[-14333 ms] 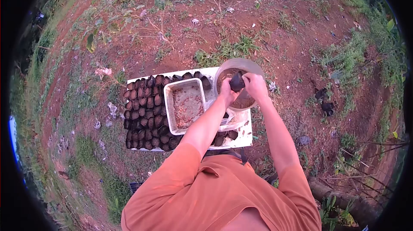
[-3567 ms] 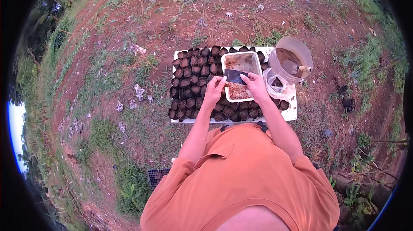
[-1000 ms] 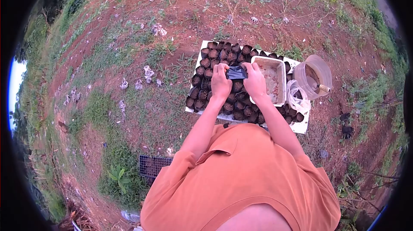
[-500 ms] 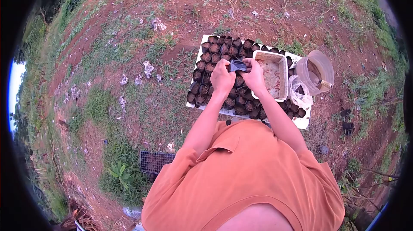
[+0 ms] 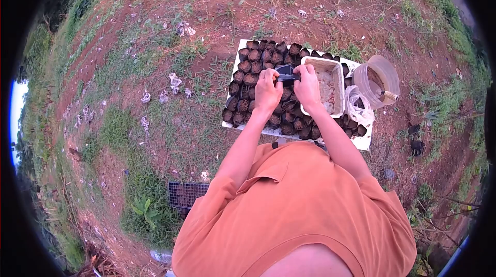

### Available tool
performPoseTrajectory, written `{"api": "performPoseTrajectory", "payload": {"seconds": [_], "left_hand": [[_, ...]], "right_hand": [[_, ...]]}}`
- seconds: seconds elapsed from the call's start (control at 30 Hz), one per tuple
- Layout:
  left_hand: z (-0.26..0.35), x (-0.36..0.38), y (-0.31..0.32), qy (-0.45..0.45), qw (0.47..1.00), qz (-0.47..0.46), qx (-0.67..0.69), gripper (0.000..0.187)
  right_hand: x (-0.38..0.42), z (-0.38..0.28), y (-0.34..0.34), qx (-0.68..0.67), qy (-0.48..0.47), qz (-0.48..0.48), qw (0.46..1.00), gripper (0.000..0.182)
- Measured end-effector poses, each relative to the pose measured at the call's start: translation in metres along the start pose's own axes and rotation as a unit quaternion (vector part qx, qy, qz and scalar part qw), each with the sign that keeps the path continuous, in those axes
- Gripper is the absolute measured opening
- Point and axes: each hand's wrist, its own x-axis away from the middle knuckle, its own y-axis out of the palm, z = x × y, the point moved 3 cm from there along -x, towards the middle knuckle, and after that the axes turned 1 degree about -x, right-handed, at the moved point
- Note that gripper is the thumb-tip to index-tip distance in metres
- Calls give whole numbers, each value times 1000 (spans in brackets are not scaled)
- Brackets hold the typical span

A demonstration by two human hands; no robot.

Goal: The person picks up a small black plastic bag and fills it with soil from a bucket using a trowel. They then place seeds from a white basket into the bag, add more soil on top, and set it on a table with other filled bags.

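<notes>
A black plastic seedling bag [image 5: 285,71] is stretched between my two hands above rows of filled bags. My left hand [image 5: 268,91] pinches its left edge, and my right hand [image 5: 307,87] grips the right edge with fingers closed. Beneath them, several soil-filled seedling bags [image 5: 251,78] stand packed together on a white board [image 5: 364,141]. Close by my right hand sits a cream rectangular basket [image 5: 339,90] with whitish material and small reddish bits inside. What the bag between my hands contains cannot be made out.
Right of the basket are a clear round tub [image 5: 393,78] holding soil and a tool with a light handle, and a whitish plastic bag [image 5: 361,114]. A dark seedling tray [image 5: 187,194] lies on the ground at lower left. Crumpled plastic scraps [image 5: 175,82] litter the grass.
Both hands have kept hold of the black bag; its upper part now looks wider and more opened. The right hand's fingers have shifted along its edge. The view has moved slightly.
</notes>
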Motion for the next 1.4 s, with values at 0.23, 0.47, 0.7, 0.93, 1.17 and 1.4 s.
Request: {"api": "performPoseTrajectory", "payload": {"seconds": [0.23, 0.47, 0.7, 0.93, 1.17, 1.4], "left_hand": [[-7, 2, 7, -107, 992, -24, 68, 17], [5, 2, 7, -119, 987, -100, 50, 22], [9, 2, 15, 19, 999, -30, -1, 20], [13, 7, 17, -37, 999, -17, 12, 20], [9, -8, 16, -7, 996, -50, 77, 26], [6, -9, 62, -180, 912, -197, 312, 78]], "right_hand": [[1, 3, -10, -12, 8, 0, 1000, 20], [-3, 8, -7, -17, -12, -7, 1000, 13], [1, -4, -6, -64, -27, 37, 997, 26], [1, 11, -14, -64, -20, 25, 997, 16], [0, 14, -21, -1, -30, 18, 999, 14], [4, 44, -58, -26, 42, 35, 998, 22]]}}
